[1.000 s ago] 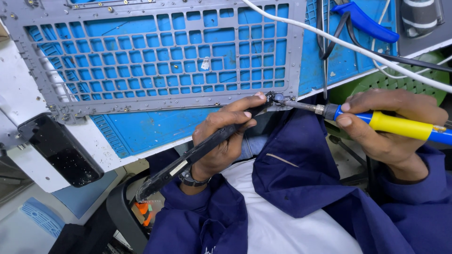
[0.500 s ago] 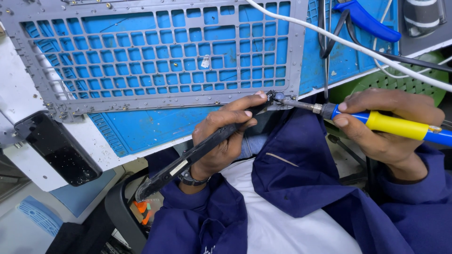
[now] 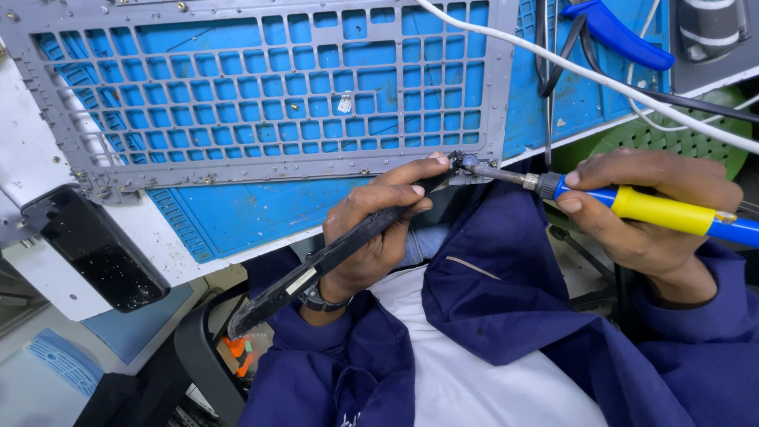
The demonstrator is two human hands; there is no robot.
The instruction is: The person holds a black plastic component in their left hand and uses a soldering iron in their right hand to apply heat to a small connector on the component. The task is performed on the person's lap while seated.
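Note:
A grey metal keyboard frame (image 3: 261, 95) full of rectangular openings lies on a blue mat (image 3: 261, 209). My left hand (image 3: 379, 229) grips a long black tool (image 3: 332, 257) whose tip presses at the frame's lower right corner (image 3: 457, 162). My right hand (image 3: 648, 213) holds a soldering iron (image 3: 632, 204) with a blue and yellow handle. Its metal tip (image 3: 474, 166) touches the same corner, right beside the black tool's tip.
A black phone (image 3: 95, 249) rests on the white bench edge at the left. A white cable (image 3: 601, 79), black cables, tweezers (image 3: 548, 87) and blue-handled pliers (image 3: 617, 32) lie at the upper right. A green perforated surface (image 3: 664, 134) sits behind my right hand.
Both tool tips stay at the frame's lower right corner. The hands shifted only slightly; nothing was let go or picked up.

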